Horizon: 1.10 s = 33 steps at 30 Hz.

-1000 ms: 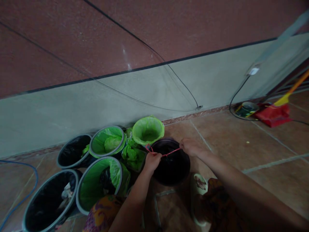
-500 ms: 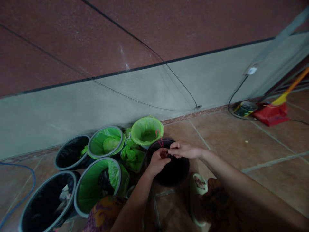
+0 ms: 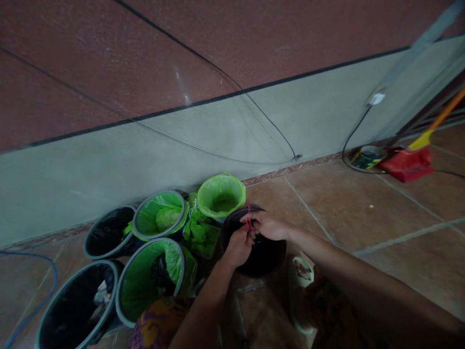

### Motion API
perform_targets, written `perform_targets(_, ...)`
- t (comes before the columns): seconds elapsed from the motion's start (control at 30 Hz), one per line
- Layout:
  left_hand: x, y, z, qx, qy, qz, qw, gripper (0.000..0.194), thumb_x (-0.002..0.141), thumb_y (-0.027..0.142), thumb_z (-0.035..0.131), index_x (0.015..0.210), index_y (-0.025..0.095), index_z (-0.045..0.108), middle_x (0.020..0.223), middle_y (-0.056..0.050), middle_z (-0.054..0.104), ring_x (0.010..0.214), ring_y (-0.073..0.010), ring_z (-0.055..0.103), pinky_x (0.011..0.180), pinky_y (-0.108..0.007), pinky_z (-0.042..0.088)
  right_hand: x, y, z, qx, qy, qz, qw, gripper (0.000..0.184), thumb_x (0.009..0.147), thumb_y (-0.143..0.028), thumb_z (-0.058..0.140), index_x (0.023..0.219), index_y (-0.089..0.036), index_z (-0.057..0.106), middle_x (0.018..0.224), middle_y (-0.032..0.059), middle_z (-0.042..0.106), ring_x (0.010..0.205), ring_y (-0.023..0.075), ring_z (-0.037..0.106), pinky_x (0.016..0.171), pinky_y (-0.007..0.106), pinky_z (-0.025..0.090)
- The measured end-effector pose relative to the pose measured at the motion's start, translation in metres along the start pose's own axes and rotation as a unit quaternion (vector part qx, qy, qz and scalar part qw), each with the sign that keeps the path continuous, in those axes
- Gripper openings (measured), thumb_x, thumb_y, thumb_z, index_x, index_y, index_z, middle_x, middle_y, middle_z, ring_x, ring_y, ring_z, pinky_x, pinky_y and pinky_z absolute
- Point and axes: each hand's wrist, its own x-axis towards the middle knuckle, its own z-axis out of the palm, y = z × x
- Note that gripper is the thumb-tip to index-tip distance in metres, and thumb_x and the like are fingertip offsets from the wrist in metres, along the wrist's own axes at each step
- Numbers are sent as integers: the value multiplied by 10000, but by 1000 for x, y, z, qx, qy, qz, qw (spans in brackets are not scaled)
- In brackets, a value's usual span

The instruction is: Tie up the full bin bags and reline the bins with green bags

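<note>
Red string (image 3: 249,224) sits gathered at your fingers, over the far part of the dark bin (image 3: 269,258), just left of your slipper (image 3: 302,271). A second ago you had it stretched between hands held apart; since then they have come together, so the pull across it looks gone and the handling seems down to fine fingertip work. Your right hand (image 3: 268,226) appears to pinch the string between bent fingers. Your left hand (image 3: 240,246) is curled nearer and to the left, against the right or nearly so; whether it grips the string, I cannot tell. The lime tub (image 3: 221,195) stands far-left of the bin.
</note>
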Motion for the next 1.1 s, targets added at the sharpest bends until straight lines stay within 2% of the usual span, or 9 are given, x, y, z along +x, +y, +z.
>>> perform_targets(0.13,-1,3,-4,-4,4,13,1000,196,949,241,412,949,178,598,816,-15,661,670,-111,599,706,-244,503,-4,-2,-5,-89,-40,-43,994,275,761,-76,434,892,-169,657,722,0,658,657,127,588,646,243,459)
perform_targets(0.3,5,-7,1,-89,61,-54,993,137,912,228,493,864,172,609,784,-15,684,635,-111,642,700,-254,521,-13,-14,-15,-249,-5,-35,968,226,813,-116,475,839,-154,696,821,42,713,744,143,604,700,240,431)
perform_targets(0.47,12,-11,3,-261,121,-169,943,82,802,209,608,792,139,649,754,-45,711,635,-143,682,672,-275,542,-18,-24,-15,-344,45,27,938,230,828,-177,538,915,-162,751,900,58,749,803,155,631,697,229,408)
perform_targets(0.57,10,-10,0,-294,134,-189,927,63,714,183,668,749,130,672,695,-36,703,648,-145,674,659,-256,519,-20,-28,-12,-373,18,30,927,238,837,-203,540,916,-168,763,864,49,749,760,149,624,660,227,394)
perform_targets(0.67,8,-10,-4,-224,149,-171,948,31,670,154,680,699,149,668,635,-4,670,633,-133,633,626,-237,479,-21,-32,-10,-401,-21,42,915,250,833,-209,543,936,-181,769,865,45,752,754,154,629,644,230,388)
perform_targets(0.77,7,-9,-6,-72,144,-125,979,69,677,111,648,670,179,654,642,15,657,648,-125,609,640,-233,457,-21,-34,-10,-433,-38,67,898,266,821,-202,549,960,-183,775,936,64,757,821,177,650,663,237,402)
perform_targets(0.87,7,-8,-6,49,138,-88,985,119,714,95,608,689,202,653,706,17,676,703,-126,618,693,-238,458,-20,-33,-8,-445,-40,85,891,281,830,-191,532,969,-186,777,970,77,756,877,196,662,697,243,424)
perform_targets(0.93,6,-9,-6,77,147,-72,984,134,733,91,590,709,209,648,726,22,675,720,-125,619,703,-234,454,-19,-32,-7,-441,-30,89,893,288,842,-181,515,972,-192,771,979,77,753,905,204,666,721,248,435)
perform_targets(1.1,5,-16,-3,46,159,-30,986,178,755,62,529,752,210,626,713,34,630,691,-109,582,664,-208,431,-14,-29,-1,-387,32,74,919,322,866,-154,494,1095,-178,718,1108,98,726,1015,211,651,818,254,447)
